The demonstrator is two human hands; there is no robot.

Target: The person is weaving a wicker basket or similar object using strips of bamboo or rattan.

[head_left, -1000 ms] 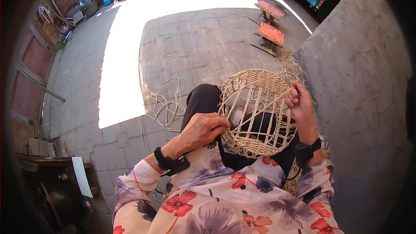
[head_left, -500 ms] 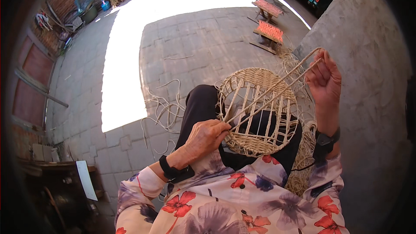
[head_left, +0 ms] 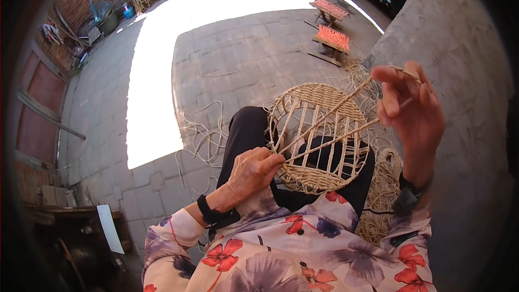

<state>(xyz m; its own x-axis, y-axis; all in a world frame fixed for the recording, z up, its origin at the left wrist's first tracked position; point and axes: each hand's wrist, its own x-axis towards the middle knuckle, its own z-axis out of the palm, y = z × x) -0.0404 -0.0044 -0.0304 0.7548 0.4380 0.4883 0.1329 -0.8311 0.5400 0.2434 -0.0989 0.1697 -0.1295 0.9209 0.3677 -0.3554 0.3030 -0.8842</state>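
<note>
A round, partly woven straw-coloured piece (head_left: 324, 94) rests on my lap. Its far part and near edge are closely woven, while bare strands span the middle. My left hand (head_left: 252, 170) pinches its left rim, where a doubled straw cord (head_left: 346, 100) starts; what lies under the fingertips is hidden. Raised over the right side, my right hand (head_left: 413, 105) carries the cord's far end looped across its bent, partly spread fingers. Both cord lengths stretch slantwise above the weave, apart from each other.
A heap of straw cord (head_left: 386, 184) lies at my right, beside a grey wall (head_left: 454, 54). Loose strands (head_left: 205, 135) trail on the paving to the left. Two low stools with red woven seats (head_left: 333, 38) stand ahead. A white strip (head_left: 111, 230) lies lower left.
My right hand has turned and its fingers have spread inside the loop, drawing the two cord lengths further apart. My left hand keeps its place on the rim.
</note>
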